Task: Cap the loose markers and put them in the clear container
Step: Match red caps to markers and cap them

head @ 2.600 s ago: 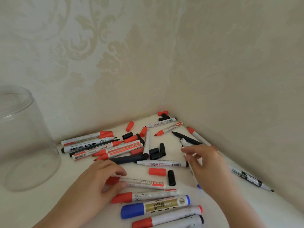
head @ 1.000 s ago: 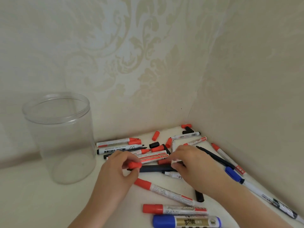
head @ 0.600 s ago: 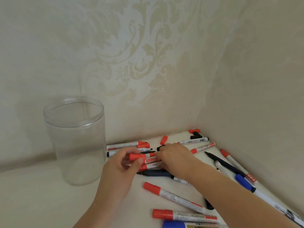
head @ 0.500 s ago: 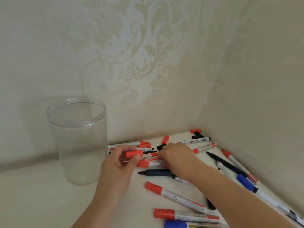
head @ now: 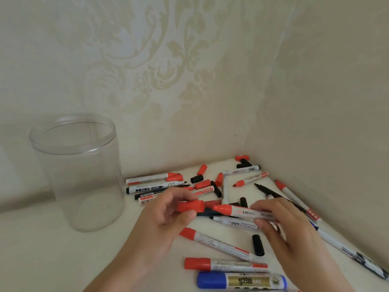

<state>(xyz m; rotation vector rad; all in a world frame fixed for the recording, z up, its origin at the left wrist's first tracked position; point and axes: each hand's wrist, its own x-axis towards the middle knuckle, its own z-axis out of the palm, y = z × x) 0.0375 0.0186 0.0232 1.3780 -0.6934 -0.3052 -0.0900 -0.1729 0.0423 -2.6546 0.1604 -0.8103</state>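
So, rundown from the left side of the frame to the right:

1. Clear container stands upright at the left, mouth open, nothing visible inside. It sits well apart from the hands, with the marker pile just to its right.
2. Left hand, lower middle of the frame, pinches a red cap between thumb and curled fingers. Which way the cap's open end faces I can't tell.
3. Right hand, just right of centre, has its fingers wrapped round an uncapped red marker, red tip end pointing left at the cap. Cap and tip are close together but not joined yet.
4. My read: this is the capping step. To do it well, line the cap's bore up straight with the marker's axis before pushing, and grip the barrel nearer the tip so it doesn't wobble. Push until it seats; a half-seated cap could pop off in the jar.
5. Loads left: loose markers and caps are scattered from the middle to the right corner against the wall.
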